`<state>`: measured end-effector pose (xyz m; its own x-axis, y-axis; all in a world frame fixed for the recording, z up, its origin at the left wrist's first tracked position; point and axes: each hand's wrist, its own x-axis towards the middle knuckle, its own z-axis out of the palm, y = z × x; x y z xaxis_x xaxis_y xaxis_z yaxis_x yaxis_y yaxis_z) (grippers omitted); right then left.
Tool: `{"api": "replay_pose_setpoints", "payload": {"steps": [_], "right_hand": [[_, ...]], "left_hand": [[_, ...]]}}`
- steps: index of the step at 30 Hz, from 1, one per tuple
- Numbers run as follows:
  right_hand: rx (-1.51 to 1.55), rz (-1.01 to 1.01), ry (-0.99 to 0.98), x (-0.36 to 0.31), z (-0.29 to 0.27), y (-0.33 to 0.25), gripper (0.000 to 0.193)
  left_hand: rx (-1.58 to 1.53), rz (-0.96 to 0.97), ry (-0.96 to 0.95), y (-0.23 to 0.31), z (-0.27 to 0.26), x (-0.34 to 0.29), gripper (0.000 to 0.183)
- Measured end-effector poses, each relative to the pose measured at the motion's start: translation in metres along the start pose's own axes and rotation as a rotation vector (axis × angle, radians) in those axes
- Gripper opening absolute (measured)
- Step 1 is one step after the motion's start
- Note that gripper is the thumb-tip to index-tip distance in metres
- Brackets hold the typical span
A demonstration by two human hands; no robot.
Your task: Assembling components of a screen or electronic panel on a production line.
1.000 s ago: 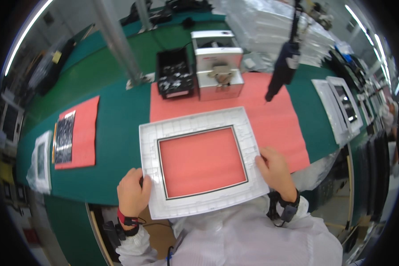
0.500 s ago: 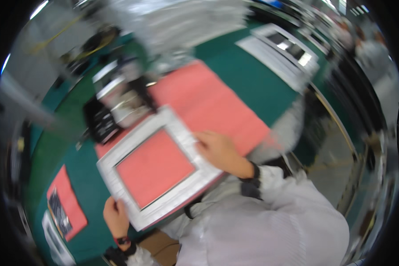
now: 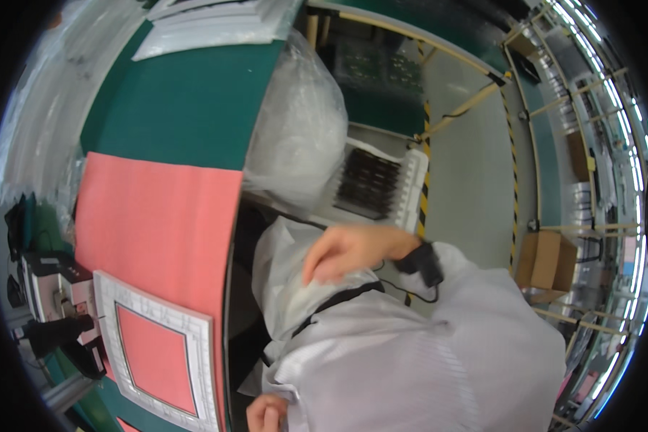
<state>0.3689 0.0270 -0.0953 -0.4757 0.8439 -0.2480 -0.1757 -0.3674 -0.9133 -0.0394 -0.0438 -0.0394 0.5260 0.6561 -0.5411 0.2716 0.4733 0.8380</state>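
A flat white rectangular frame (image 3: 205, 345) with a large window and a thin dark inner edge lies on the pink mat (image 3: 158, 216) at the left. Both of my hands are apart from it. My right hand (image 3: 356, 248), smeared by motion, hangs over my pale coat with its fingers bent downward. Whether anything is between those fingers cannot be made out. Low in the picture, my left hand (image 3: 266, 412) rests against the coat's edge, fingers curled, with nothing showing in them. On my right wrist sits a black band (image 3: 421, 264) with a cord.
A grey and black device (image 3: 61, 295) stands left of the frame. Clear plastic bagging (image 3: 295, 129) hangs at the green table's (image 3: 183, 101) right edge. Beyond it is a white tray (image 3: 410, 183) with dark parts. An open cardboard box (image 3: 547, 263) stands farther right.
Both hands have let go of the white frame, which now lies on the mat. My view has swung right, and my right hand has moved off the table to in front of my coat.
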Motion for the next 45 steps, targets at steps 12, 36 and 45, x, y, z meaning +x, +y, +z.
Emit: {"api": "replay_pose_setpoints", "payload": {"steps": [12, 36, 45], "right_hand": [[-0.526, 0.411, 1.034, -0.080, -0.205, 0.345, 0.016], [-1.166, 0.690, 0.823, -0.044, -0.212, 0.423, 0.027], [-1.149, 0.659, 0.891, -0.048, -0.208, 0.423, 0.024]], "left_hand": [[-0.224, -0.124, 0.542, -0.244, -0.062, 0.197, 0.025], [0.138, -0.153, 0.634, -0.243, -0.052, 0.219, 0.031], [0.151, -0.172, 0.640, -0.231, -0.041, 0.218, 0.030]]}}
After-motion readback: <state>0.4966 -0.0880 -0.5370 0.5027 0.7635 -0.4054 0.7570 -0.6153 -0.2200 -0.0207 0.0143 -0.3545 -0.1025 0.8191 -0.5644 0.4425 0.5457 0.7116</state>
